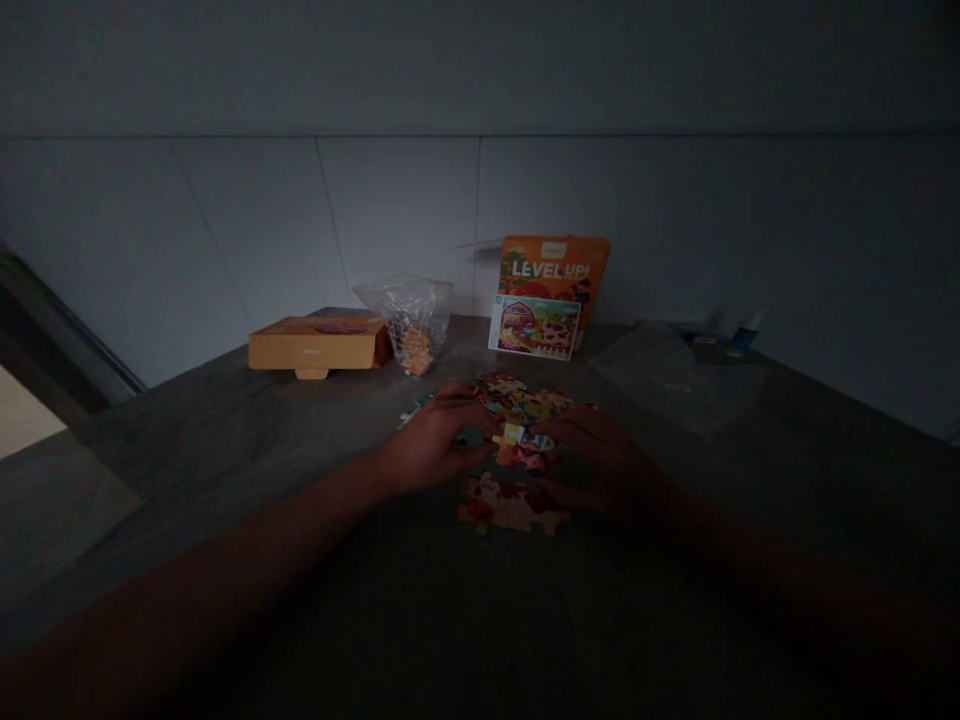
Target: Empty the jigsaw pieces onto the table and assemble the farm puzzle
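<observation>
A colourful jigsaw puzzle [510, 505] lies partly joined on the dark table [225, 450], with loose pieces [525, 395] behind it. My left hand [431, 440] rests on the pieces at the puzzle's left, fingers curled down onto them. My right hand [600, 460] lies on the right side of the puzzle, fingers bent over the pieces. Between the two hands sits a small cluster of pieces [521, 445]. The scene is very dim, so I cannot make out whether either hand pinches a piece.
An orange box [311, 345] stands at the back left, with a clear bag of pieces [411, 325] beside it. The "Level Up" box lid [553, 270] and a picture card [534, 327] lean on the wall. An empty plastic bag [675, 385] lies at the right.
</observation>
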A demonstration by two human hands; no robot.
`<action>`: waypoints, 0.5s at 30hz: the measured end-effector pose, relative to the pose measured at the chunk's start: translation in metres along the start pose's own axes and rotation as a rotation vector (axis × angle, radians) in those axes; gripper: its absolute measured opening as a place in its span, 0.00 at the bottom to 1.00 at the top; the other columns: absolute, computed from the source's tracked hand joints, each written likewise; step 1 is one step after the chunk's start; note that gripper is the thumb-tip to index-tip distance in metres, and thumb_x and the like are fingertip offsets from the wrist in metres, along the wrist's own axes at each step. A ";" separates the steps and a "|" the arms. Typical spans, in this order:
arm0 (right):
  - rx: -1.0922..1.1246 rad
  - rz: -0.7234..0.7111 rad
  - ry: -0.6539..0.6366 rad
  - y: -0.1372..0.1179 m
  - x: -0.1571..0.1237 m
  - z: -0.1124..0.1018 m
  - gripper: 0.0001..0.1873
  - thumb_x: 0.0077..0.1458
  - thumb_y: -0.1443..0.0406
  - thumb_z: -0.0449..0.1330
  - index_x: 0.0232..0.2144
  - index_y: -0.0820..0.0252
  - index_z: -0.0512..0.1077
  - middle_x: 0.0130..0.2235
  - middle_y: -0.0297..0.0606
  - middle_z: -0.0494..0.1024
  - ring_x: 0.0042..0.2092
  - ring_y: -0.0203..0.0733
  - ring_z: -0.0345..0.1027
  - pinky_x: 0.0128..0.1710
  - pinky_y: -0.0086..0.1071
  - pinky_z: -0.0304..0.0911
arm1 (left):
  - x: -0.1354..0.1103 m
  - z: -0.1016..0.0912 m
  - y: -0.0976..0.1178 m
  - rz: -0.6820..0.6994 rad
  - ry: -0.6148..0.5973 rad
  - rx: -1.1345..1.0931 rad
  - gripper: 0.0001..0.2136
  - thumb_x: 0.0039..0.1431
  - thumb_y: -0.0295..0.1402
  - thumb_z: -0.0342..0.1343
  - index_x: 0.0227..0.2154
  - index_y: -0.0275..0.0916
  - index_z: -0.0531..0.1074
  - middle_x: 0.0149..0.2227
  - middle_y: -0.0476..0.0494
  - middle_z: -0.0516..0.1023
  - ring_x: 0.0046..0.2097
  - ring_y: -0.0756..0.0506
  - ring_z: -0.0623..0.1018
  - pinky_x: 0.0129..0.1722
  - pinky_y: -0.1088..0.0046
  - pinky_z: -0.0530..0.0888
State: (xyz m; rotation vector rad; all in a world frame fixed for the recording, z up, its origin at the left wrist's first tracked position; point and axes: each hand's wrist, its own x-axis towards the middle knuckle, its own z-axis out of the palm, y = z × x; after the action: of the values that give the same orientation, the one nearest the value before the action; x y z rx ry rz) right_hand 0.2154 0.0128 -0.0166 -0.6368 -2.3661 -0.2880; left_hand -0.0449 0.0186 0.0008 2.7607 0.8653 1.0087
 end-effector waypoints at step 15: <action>0.024 0.004 -0.039 0.001 -0.002 0.001 0.24 0.53 0.58 0.63 0.51 0.61 0.68 0.45 0.47 0.73 0.46 0.52 0.68 0.45 0.47 0.66 | 0.004 -0.004 0.004 -0.010 -0.068 0.019 0.04 0.57 0.31 0.59 0.35 0.39 0.75 0.37 0.46 0.79 0.46 0.43 0.74 0.50 0.63 0.67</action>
State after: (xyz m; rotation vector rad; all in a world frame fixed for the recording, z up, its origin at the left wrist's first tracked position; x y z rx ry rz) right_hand 0.2167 0.0136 -0.0187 -0.6410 -2.4019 -0.2478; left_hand -0.0429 0.0164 0.0068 2.7861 0.8824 0.9034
